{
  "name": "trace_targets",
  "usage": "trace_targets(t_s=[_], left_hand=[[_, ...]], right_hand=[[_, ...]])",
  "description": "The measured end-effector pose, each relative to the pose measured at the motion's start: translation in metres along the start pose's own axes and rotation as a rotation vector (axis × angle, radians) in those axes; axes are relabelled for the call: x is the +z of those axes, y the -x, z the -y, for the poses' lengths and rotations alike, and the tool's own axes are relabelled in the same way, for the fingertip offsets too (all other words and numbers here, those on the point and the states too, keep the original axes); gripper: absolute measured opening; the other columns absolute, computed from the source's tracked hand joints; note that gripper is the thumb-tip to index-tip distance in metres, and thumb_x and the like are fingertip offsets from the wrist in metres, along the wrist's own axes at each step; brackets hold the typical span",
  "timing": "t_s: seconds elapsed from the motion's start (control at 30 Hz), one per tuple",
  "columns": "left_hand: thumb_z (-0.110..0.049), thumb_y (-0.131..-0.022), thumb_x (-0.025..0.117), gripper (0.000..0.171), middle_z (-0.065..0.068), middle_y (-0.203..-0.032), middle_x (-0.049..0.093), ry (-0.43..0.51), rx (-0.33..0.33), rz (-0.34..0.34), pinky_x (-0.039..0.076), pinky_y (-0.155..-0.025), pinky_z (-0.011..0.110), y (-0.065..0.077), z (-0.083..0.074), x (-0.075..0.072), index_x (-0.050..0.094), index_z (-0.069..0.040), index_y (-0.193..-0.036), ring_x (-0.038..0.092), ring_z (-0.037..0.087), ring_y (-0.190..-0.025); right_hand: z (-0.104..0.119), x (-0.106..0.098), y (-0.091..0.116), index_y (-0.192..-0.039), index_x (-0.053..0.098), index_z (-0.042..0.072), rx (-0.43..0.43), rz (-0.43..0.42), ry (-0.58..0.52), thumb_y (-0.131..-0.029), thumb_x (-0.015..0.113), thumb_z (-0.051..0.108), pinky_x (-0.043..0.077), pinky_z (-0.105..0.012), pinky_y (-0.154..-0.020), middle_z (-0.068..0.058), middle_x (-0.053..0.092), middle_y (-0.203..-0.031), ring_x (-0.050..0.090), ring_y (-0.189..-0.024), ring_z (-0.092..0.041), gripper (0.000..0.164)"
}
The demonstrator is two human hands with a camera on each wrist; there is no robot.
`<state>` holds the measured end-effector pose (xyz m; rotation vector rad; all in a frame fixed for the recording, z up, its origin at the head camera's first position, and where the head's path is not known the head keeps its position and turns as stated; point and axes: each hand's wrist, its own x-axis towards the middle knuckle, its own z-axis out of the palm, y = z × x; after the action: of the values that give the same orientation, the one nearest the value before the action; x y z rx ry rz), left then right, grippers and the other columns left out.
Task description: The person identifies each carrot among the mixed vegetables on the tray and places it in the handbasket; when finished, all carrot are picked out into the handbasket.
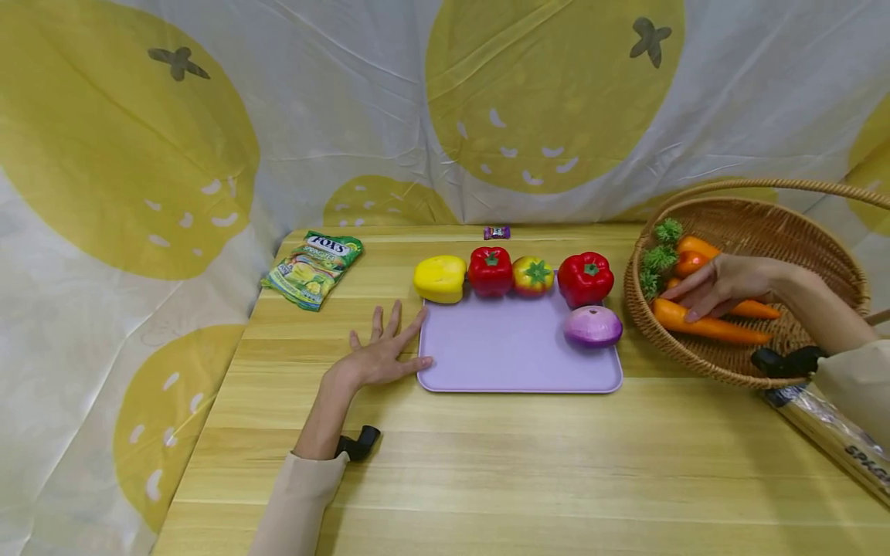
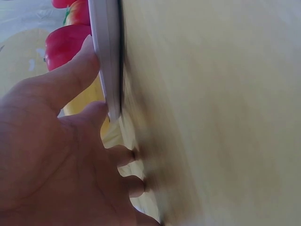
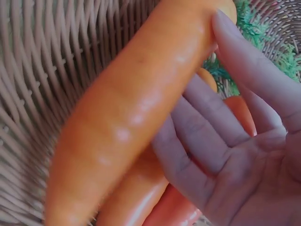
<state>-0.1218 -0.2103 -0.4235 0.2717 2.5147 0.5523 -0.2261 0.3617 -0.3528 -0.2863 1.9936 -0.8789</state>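
Note:
In the head view my right hand (image 1: 737, 282) reaches into a wicker basket (image 1: 834, 239) and grips the nearest carrot (image 1: 716, 328) by its thick end. The right wrist view shows the thumb on that carrot (image 3: 122, 113) and the other fingers tucked along its far side. More carrots (image 1: 758, 310) with green tops (image 1: 662, 258) lie beneath the hand. My left hand (image 1: 375, 361) is spread out, its thumb and index finger touching the left edge of a lilac tray (image 1: 501, 347).
Along the tray's far side are a yellow pepper (image 1: 440, 279), two red peppers (image 1: 490, 272) and a red-yellow tomato (image 1: 532, 276). A purple onion (image 1: 593, 327) sits at its right. A candy bag (image 1: 316, 270), small wrapped candy (image 1: 497, 232) and spaghetti pack (image 1: 841, 440) lie on the table.

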Motion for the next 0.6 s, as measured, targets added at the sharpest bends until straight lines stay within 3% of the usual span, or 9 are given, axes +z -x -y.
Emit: trace_targets(t_s=[0.17,0.5,0.6], left_hand=[[-0.066,-0.1,0.052,0.086,0.004,-0.17,-0.03,0.0,0.001,-0.004,-0.016,-0.112,0.083,0.0015,-0.0009,-0.0006,-0.001,-0.046,-0.164,-0.034,0.039,-0.154],[-0.066,-0.1,0.052,0.085,0.005,-0.17,-0.03,0.006,0.0,0.0,-0.016,-0.112,0.082,0.0016,-0.0012,-0.0015,-0.001,-0.047,-0.164,-0.034,0.039,-0.154],[-0.066,-0.099,0.052,0.086,0.005,-0.17,-0.03,0.006,-0.001,0.002,-0.017,-0.113,0.082,-0.0003,0.0009,-0.0006,-0.001,-0.047,-0.164,-0.034,0.039,-0.154]], right_hand=[[-0.0017,0.0007,-0.0008,-0.136,0.069,0.012,0.0,0.014,-0.003,-0.095,0.074,0.01,0.061,-0.028,-0.089,-0.019,0.068,-0.136,0.07,-0.106,0.001,0.042],[-0.0073,-0.0028,0.0001,-0.136,0.069,0.017,-0.081,0.05,-0.05,-0.098,0.068,0.006,0.061,-0.028,-0.091,-0.01,0.071,-0.133,0.071,-0.108,-0.001,0.04],[-0.005,-0.004,0.0007,-0.139,0.067,0.013,-0.098,0.057,-0.058,-0.099,0.067,0.005,0.061,-0.029,-0.091,-0.005,0.072,-0.131,0.071,-0.11,-0.002,0.041]])
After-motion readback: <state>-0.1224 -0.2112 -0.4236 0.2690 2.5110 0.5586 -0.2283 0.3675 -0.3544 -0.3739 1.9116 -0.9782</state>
